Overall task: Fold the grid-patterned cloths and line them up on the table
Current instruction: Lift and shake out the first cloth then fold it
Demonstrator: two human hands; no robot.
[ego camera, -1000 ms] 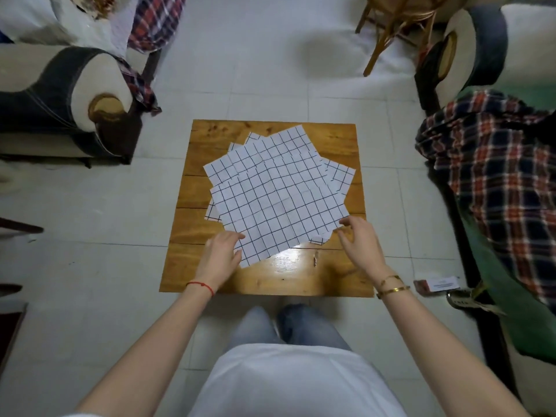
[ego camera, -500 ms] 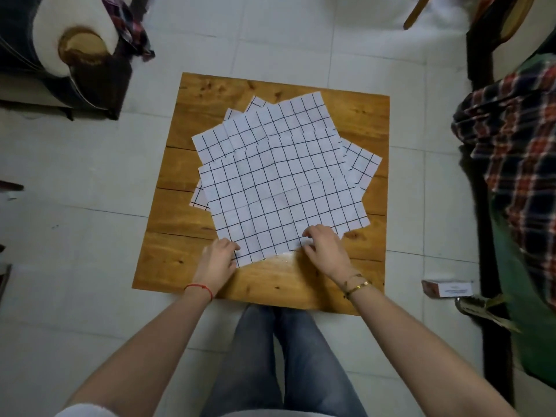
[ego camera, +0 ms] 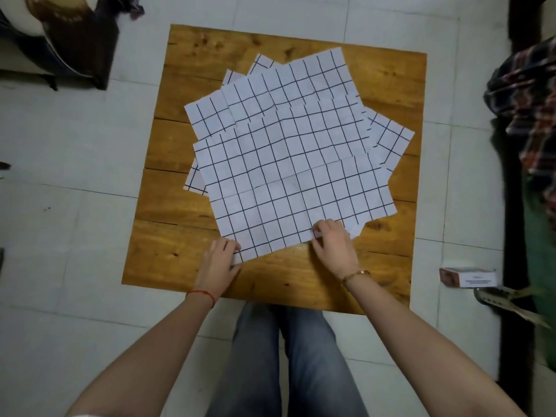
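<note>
While we look down from above, we see the square wooden table (ego camera: 388,85) on the pale tiled floor (ego camera: 75,224), and on it the grid-patterned cloths (ego camera: 285,164), several white sheets fanned over one another at different angles in a loose unfolded pile around the table's middle. We find a plaid cloth (ego camera: 529,109) draped at the right edge of view, and dark furniture at the upper left. Our left hand (ego camera: 218,261) sits at the near left corner of the top cloth, fingers curled at its edge, pinching it. Our right hand (ego camera: 332,246) pinches the near edge of that same cloth, fingertips bent over it. We note a small box (ego camera: 467,277) lying on the floor, right of the table.
</note>
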